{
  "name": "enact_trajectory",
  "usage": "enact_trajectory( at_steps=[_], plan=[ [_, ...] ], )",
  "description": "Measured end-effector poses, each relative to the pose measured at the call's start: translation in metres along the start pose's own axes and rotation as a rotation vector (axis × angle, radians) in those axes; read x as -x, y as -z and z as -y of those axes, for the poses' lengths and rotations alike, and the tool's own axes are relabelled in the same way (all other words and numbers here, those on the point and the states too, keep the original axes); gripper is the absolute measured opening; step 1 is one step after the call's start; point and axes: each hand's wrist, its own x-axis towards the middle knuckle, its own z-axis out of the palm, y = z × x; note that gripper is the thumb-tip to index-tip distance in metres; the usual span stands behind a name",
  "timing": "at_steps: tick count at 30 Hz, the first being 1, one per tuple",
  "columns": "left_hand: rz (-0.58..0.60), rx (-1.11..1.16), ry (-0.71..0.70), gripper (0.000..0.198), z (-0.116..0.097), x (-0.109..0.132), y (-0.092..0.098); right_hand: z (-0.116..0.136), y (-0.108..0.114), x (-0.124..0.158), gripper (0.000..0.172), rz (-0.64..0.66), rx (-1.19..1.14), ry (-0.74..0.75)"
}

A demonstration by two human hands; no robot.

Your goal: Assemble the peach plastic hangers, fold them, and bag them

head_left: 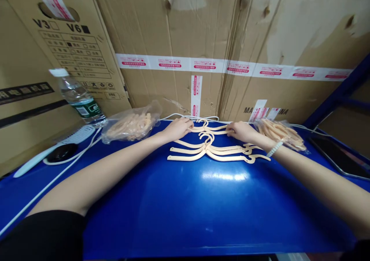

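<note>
Beige clothes hangers lie in two groups near the back of the blue table. My left hand is closed around the left end of the farther hangers, its fingertips pinched together. At their right end, my right hand grips with thumb and fingers. How many hangers are in my hands I cannot tell. Just in front lies the nearer group of hangers, overlapping, hooks pointing away from me. Small hook-shaped pieces sit at the right ends of this group.
Clear bags of beige pieces lie left and right. On the left are a water bottle, a black mouse, a pale fly swatter and a white cable. A phone-like black slab lies right. Cardboard boxes wall the back.
</note>
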Motion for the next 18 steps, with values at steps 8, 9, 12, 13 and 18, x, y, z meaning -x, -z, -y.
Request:
enact_trajectory(
  at_steps=[8,9,12,13,18],
  plan=[
    [-0.059,0.006,0.041,0.014,-0.021,0.01,0.036,0.004,0.037,0.011,0.015,-0.139,-0.043,-0.036],
    [-0.076,0.014,0.044,0.014,-0.027,0.016,0.044,0.005,0.044,0.018,0.016,-0.172,-0.057,-0.029],
    [-0.147,0.056,0.007,0.01,-0.049,0.042,0.061,0.011,0.057,0.046,0.015,-0.281,-0.148,0.037],
    [-0.187,0.074,-0.03,0.009,-0.057,0.053,0.064,0.015,0.059,0.056,0.017,-0.303,-0.187,0.064],
    [-0.249,0.264,-0.09,0.022,-0.087,0.104,0.05,0.025,0.048,0.09,0.03,-0.263,-0.391,0.148]
  ],
)
